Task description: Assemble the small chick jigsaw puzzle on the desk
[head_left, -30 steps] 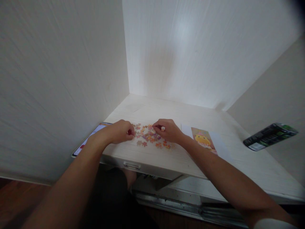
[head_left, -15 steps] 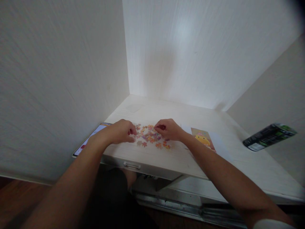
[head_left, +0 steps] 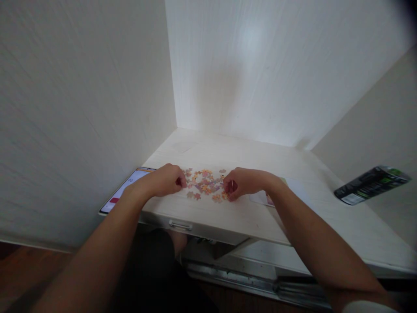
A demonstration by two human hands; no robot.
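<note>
Both hands rest on the surface point(head_left: 247, 217) flanking the loose puzzle pieces point(head_left: 206, 186) between their fingers: left hand point(head_left: 166, 180) curled closed, right hand point(head_left: 243, 183) curled, grip unclear, phone point(head_left: 125, 195) just outside the left fingers.

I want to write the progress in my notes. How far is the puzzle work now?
Hardly begun: the puzzle pieces lie loose in a scattered heap on the desk, none visibly joined. The left hand and right hand pick at the heap's edges. Nearly all assembly remains.

home desk nook | pale wood desk point(head_left: 247, 217), white walls | jigsaw pieces point(head_left: 205, 186) between fingers point(head_left: 180, 182), phone point(head_left: 125, 191) left
</note>
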